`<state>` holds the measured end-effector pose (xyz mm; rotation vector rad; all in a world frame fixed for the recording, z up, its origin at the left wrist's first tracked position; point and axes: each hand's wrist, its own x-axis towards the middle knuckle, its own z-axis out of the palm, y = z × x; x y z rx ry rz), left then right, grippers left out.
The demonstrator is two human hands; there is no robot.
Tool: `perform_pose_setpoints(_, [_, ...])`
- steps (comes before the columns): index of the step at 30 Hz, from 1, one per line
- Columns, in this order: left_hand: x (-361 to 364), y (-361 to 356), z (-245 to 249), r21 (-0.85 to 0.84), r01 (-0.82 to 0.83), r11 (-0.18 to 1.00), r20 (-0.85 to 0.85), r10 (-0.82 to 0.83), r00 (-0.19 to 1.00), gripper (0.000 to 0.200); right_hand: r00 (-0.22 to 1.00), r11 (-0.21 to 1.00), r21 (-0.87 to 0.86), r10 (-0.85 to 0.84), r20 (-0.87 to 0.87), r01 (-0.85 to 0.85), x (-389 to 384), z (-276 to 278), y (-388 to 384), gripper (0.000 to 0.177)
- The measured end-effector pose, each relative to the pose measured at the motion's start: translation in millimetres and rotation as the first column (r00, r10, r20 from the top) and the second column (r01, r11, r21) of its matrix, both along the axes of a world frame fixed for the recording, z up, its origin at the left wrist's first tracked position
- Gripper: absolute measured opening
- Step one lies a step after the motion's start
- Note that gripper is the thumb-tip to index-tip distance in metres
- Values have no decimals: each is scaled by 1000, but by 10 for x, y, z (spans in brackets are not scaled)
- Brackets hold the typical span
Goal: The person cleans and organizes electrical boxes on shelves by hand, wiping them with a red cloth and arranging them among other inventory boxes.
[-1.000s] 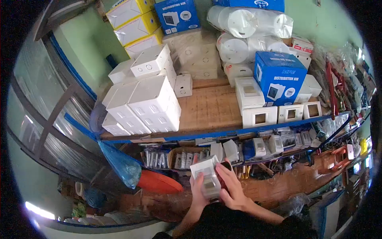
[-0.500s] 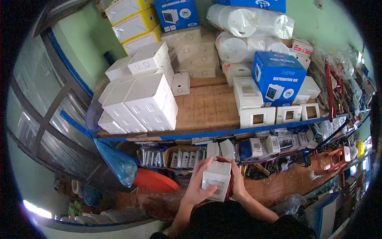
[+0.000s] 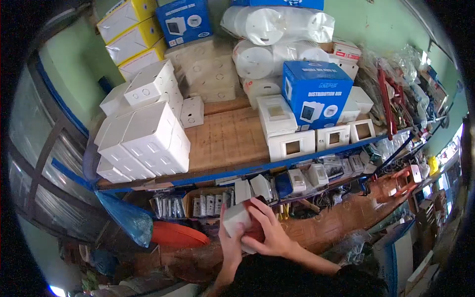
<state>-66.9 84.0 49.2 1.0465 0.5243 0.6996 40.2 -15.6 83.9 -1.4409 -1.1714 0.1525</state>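
Note:
Low in the centre, my left hand (image 3: 231,243) is closed round the left side of a white box (image 3: 236,220), its thumb on the front. From the other side my right hand (image 3: 269,230) holds a dark red cloth (image 3: 254,230) against the same box, with its fingers bent over it. The box is tilted, and the hands and cloth hide part of it. Just beyond them, small white boxes (image 3: 261,187) stand on the lower shelf.
White junction boxes (image 3: 148,133) are stacked at the left of the wooden shelf (image 3: 225,141). A blue distribution box (image 3: 316,94) and white frames (image 3: 292,146) stand at the right. A blue bag (image 3: 131,218) hangs beside a red round object (image 3: 178,234).
The camera view has shifted, so the shelf appears further left. The white box has turned in my hands, its windowed face no longer showing, and more red cloth is visible.

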Motion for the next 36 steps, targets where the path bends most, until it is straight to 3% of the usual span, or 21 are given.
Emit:
perform_pose_setpoints(2, [-40, -75, 13, 161, 34, 986, -79, -22, 997, 88, 996, 994, -82, 76, 37, -72, 150, -41, -37, 58])
perform_pose_setpoints(3, [-66, -50, 15, 279, 111, 954, -99, -86, 991, 89, 978, 993, -22, 112, -174, -118, 176, -117, 11, 53])
perform_pose_setpoints(5, [-119, -86, 51, 144, 168, 975, -36, -164, 986, 90, 877, 987, 72, 163, -451, -147, 166, -126, 50, 53])
perform_pose_setpoints(6, [-129, -117, 50, 74, 200, 977, 4, -201, 980, 90, 798, 982, 116, 190, -572, -150, 170, -121, 68, 53])
perform_pose_setpoints(7, [-146, -114, 5, 198, 201, 960, 24, -209, 978, 88, 544, 959, 230, 284, -789, -167, 114, -239, 112, 57])
perform_pose_setpoints(10, [-92, -48, 122, 374, 22, 927, 14, -30, 999, 87, 381, 930, 298, 362, -851, -217, -22, -403, 56, 61])
perform_pose_setpoints(11, [-62, 18, 119, 185, -5, 983, 41, -3, 999, 82, 515, 952, 186, 290, -807, -244, -56, -417, 3, 61])
perform_pose_setpoints(13, [-34, 170, 109, 26, -40, 999, 72, 39, 997, 79, 751, 970, -54, 149, -643, -238, -123, -446, -101, 65])
perform_pose_setpoints(14, [-33, 212, 75, -56, -57, 997, 81, 61, 995, 78, 819, 973, -50, 161, -551, -225, -137, -410, -91, 67])
perform_pose_setpoints(17, [-79, 205, -54, -3, 85, 996, 133, -84, 988, 75, 848, 980, 1, 172, -501, -199, -45, -421, -25, 59])
perform_pose_setpoints(19, [-153, 112, -36, 23, 173, 985, 120, -175, 977, 76, 795, 990, -20, 100, -598, -139, -10, -416, 41, 51])
perform_pose_setpoints(20, [-179, 51, -7, 61, 196, 979, 81, -201, 976, 76, 763, 991, 95, 136, -632, -97, -5, -398, 105, 50])
perform_pose_setpoints(22, [-181, 21, -34, 55, 178, 982, 80, -182, 980, 75, 654, 991, 115, 129, -746, -65, -3, -224, 130, 45])
perform_pose_setpoints(24, [-194, -13, -58, -11, 151, 988, 77, -150, 986, 73, 682, 997, -25, 29, -731, -70, -8, -233, 104, 46])
perform_pose_setpoints(26, [-209, 24, -38, -116, 105, 988, 81, -96, 992, 72, 679, 995, -48, 25, -734, -88, -92, -377, 72, 50])
perform_pose_setpoints(28, [-179, 49, -45, -272, 8, 962, 219, 54, 974, 61, 717, 969, -203, -40, -696, -143, -162, -312, 9, 61])
perform_pose_setpoints(30, [-255, 139, -167, -482, 48, 875, 263, 92, 960, 57, 909, 983, -128, 67, -411, -131, -178, -383, 20, 64])
perform_pose_setpoints(31, [-282, 140, -185, -457, 88, 885, 260, 39, 965, 55, 845, 969, -166, 71, -530, -185, -215, -313, -12, 66])
perform_pose_setpoints(34, [-287, 159, -418, -335, -8, 942, 97, 43, 994, 55, 900, 983, -92, 109, -423, -162, -167, -369, 9, 67])
perform_pose_setpoints(35, [-311, 155, -392, -251, 13, 968, 64, 3, 998, 56, 921, 975, -114, 140, -363, -193, -112, -294, -11, 71])
perform_pose_setpoints(36, [-321, 161, -381, -277, 44, 960, 96, -18, 995, 55, 937, 969, -128, 163, -309, -211, -76, -251, -10, 71])
